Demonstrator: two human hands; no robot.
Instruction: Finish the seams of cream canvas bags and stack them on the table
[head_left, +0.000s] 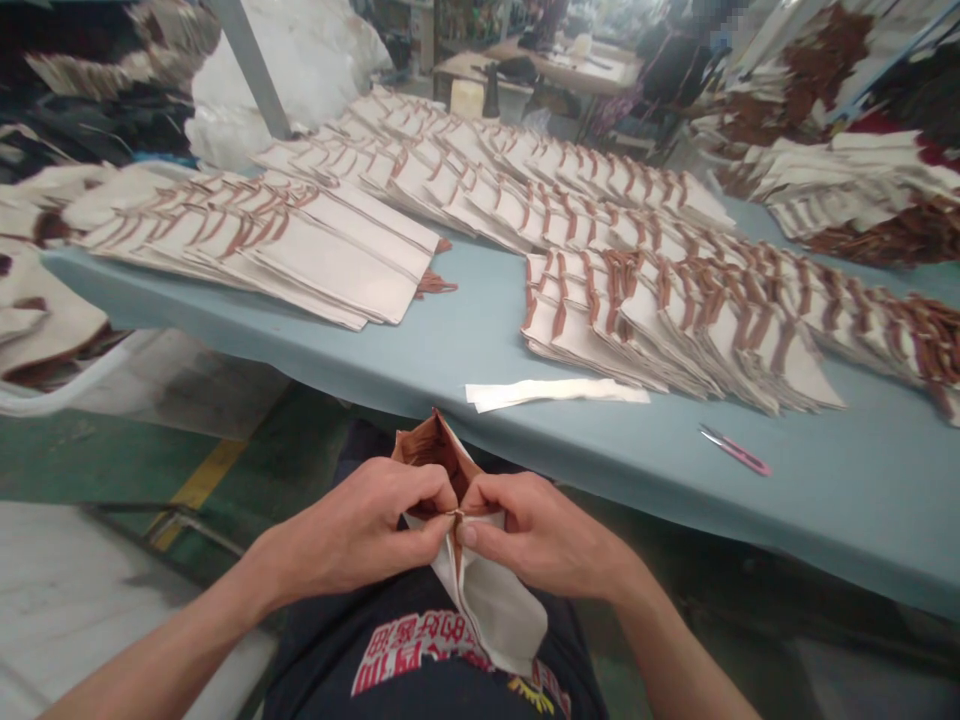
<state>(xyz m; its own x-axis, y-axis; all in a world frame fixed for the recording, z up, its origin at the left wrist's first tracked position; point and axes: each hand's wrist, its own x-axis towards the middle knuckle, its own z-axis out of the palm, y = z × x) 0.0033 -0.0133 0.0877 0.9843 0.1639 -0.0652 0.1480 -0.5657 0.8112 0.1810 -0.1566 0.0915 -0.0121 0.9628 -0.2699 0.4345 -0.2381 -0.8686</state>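
Observation:
A cream fabric piece with brown lining (501,608) is held above my lap, in front of the table edge. My left hand (375,520) pinches its edge between thumb and fingers. Right beside it, my right hand (534,525) pinches the same edge, the two thumbs nearly touching. The brown inside gapes open beyond my fingers, and the cream part hangs down toward me. Whatever lies between the fingertips is mostly hidden. On the table lie pink-handled thread snips (735,450) and some white strips (556,393).
Overlapping cream pieces with brown edges form a left stack (322,250) and long rows (675,300) on the blue-covered table (360,360). At the left stands a white bin (187,370) of fabric. More cream and brown pieces (862,190) are heaped at the back right.

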